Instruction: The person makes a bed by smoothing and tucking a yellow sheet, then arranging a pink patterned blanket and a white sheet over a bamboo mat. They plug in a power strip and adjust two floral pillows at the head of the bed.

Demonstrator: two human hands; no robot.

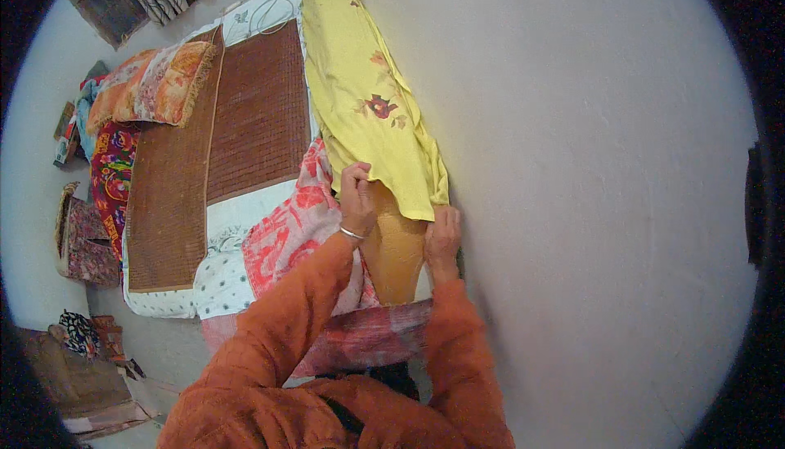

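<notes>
Gripping near hem of yellow floral cloth (360, 81), stretched along right edge of bedding; partly over tan surface (394, 257). Pinching inner side in left hand (356, 199), fingers curled tight; pinching outer corner in right hand (443, 242), equally closed. Probably mid-covering; next, likely needing even pull toward body over bare tan. Just left, red-and-white blanket (282, 236); beyond, brown woven mat (257, 114), then orange pillow (155, 85).
</notes>
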